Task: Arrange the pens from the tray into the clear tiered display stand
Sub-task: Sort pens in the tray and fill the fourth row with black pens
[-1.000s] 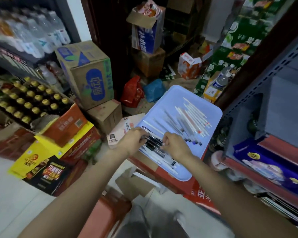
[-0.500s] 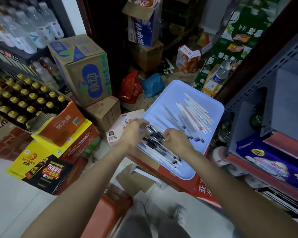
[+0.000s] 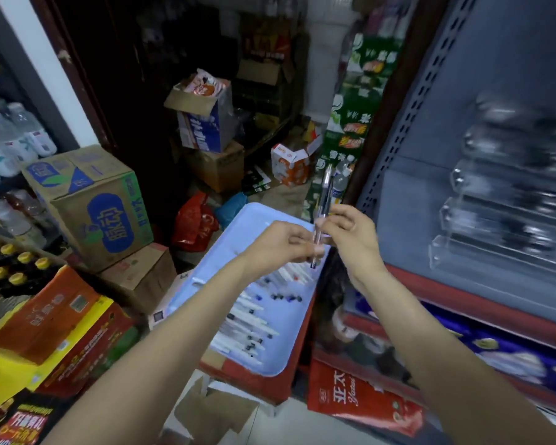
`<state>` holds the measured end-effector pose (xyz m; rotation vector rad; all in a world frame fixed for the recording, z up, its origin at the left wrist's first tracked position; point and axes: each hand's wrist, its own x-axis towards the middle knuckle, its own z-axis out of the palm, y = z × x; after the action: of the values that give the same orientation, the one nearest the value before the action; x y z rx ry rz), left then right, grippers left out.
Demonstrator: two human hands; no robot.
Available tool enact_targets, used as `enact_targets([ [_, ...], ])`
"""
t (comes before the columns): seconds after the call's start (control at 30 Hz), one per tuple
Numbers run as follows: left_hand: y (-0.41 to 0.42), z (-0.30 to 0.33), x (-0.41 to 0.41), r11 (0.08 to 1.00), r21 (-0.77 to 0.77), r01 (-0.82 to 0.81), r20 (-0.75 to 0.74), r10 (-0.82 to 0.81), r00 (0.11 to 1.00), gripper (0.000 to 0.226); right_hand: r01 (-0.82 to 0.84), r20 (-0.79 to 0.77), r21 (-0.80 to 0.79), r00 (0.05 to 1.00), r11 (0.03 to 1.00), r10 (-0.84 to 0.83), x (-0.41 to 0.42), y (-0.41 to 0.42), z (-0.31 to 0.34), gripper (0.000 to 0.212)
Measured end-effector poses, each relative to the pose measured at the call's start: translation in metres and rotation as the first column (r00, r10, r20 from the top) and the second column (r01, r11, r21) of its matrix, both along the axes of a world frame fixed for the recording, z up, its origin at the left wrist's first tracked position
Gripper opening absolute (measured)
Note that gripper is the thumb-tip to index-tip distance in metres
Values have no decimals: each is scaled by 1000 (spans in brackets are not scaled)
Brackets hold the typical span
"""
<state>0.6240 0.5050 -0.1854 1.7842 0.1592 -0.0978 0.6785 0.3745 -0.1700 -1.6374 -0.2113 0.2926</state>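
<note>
A pale blue tray (image 3: pixel 238 229) lies below my hands with several white and clear pens (image 3: pixel 251 319) spread over it. Both hands are raised above the tray's far right corner. My left hand (image 3: pixel 280 242) and my right hand (image 3: pixel 350 232) together pinch a clear pen with a dark grip (image 3: pixel 324 197), held nearly upright, tip down. The clear tiered display stand (image 3: pixel 495 220) sits on the grey shelf at the right, blurred, a short way right of my right hand.
Cardboard boxes (image 3: pixel 93 200) and drink cartons (image 3: pixel 45 316) crowd the floor at the left. A red bag (image 3: pixel 193 223) lies beyond the tray. Shelf uprights (image 3: pixel 395 123) and a red shelf edge (image 3: pixel 463 303) border the right side.
Both hands rose from the pile of pens at the tray's near end and now hold one pen upright above the tray. The view swung up and right, bringing the stand into sight.
</note>
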Motion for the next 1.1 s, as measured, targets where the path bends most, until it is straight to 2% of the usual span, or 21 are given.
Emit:
enact_targets([
  [0.13,-69,28,33,989,111,93,107,-105,989,26,77,74,53,994,996,-81,24,-74,25,34],
  [0.23,-119,44,56,950,265,164,152,-209,966,22,143,135,87,979,986,-154,41,-142,45,47],
  [0.4,-198,61,91,908,393,147,258,-263,930,12,201,231,160,944,966,-234,63,-250,69,29],
  [0.5,-244,70,108,935,354,-15,407,-140,903,6,243,277,102,924,965,-262,75,-307,71,26],
  [0.63,-295,77,131,962,246,-119,465,-10,885,12,302,344,-17,897,953,-278,92,-369,69,11],
  [0.73,-321,83,142,973,199,-113,467,7,884,14,338,424,-135,869,931,-254,104,-400,69,8],
  [0.83,-333,86,149,950,284,-131,456,-13,890,14,375,450,-213,857,902,-251,114,-423,65,10],
  [0.97,-336,81,154,873,439,-212,461,-17,887,18,481,455,-265,827,836,-331,118,-445,58,26],
  [1.1,-342,72,160,856,480,-192,419,-31,908,17,426,331,-275,884,862,-331,122,-452,49,40],
])
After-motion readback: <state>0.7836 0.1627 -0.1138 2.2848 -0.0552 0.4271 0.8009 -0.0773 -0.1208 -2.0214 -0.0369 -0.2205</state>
